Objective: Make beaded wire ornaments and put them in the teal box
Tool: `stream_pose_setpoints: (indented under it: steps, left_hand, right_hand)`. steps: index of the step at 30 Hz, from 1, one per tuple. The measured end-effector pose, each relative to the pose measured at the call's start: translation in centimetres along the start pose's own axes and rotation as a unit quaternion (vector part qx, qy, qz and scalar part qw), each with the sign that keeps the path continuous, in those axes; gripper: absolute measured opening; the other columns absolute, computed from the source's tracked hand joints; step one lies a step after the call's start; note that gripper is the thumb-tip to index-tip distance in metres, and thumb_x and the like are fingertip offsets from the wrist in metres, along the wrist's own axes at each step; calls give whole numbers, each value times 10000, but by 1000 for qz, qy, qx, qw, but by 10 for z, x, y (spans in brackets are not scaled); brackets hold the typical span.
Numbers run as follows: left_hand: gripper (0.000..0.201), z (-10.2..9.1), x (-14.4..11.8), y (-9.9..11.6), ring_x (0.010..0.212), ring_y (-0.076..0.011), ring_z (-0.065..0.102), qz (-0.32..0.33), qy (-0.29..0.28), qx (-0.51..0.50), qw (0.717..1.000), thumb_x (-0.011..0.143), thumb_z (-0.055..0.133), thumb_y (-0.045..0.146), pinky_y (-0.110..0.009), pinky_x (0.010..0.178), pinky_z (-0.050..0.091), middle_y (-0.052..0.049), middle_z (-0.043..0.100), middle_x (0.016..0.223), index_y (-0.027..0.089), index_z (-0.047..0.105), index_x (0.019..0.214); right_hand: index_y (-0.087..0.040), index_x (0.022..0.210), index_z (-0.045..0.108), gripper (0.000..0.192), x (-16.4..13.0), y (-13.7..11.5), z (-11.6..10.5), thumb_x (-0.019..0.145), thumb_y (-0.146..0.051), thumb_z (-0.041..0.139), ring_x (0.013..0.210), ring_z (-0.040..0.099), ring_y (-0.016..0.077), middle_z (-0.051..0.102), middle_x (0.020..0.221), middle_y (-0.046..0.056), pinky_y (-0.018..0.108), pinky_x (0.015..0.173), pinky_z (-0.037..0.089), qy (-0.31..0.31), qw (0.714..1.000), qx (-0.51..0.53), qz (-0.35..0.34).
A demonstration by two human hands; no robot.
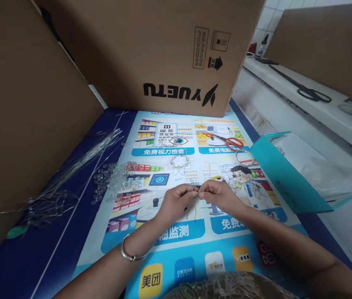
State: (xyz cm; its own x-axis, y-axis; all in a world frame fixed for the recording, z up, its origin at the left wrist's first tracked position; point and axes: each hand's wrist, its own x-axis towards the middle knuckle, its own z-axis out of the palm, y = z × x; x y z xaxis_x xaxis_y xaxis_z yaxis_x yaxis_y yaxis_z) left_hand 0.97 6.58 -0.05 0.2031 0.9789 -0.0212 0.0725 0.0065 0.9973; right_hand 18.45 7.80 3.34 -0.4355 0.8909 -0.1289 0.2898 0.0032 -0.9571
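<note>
My left hand and my right hand meet over the printed sheet, fingertips pinched together. Thin strands that look like wire stick out above and below the left fingertips; the spot where they are gripped is hidden by the fingers. Just beyond the hands lies a ring of clear beads with wire loops. A heap of loose clear beads spreads to the left of my left hand. Scissors with red handles and a round silvery coil lie beyond my right hand.
A bundle of thin wires lies on the left, with a tangled clump at its near end. Cardboard boxes wall off the back and left. An open teal box holds clear plastic at right. Black scissors rest on the ledge.
</note>
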Motion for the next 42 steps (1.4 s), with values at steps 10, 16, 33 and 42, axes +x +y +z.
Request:
stream_pose_setpoints:
  steps: [10,16,33,42]
  left_hand:
    - [144,3,-4,-3,819,-163,620,54,-19,147,988,790,548,214,-254,729,453,9,695,872,235,672,859]
    - [175,3,-6,-3,803,-149,624,82,-28,218,972,803,521,183,-235,713,454,28,693,871,255,664,874]
    - [207,1,-5,-5,922,-209,615,40,-48,223,973,802,513,351,-325,825,476,6,690,957,255,670,895]
    - [220,0,-5,-8,958,-212,600,10,-57,236,970,791,524,398,-339,864,462,15,679,990,269,660,905]
  right_hand:
    - [-191,728,587,72,-8,17,4,771,-194,529,702,516,117,571,709,-8,225,624,357,36,954,-277,-107]
    - [-195,771,584,88,-10,22,3,791,-201,498,687,529,121,591,702,-5,222,622,357,32,940,-326,-98]
    - [-145,904,580,221,-12,-7,-115,845,-221,382,776,559,193,636,880,120,250,643,335,65,778,-614,115]
    - [-141,875,611,234,-21,24,-165,830,-239,402,813,561,217,627,916,130,260,626,353,14,722,-672,164]
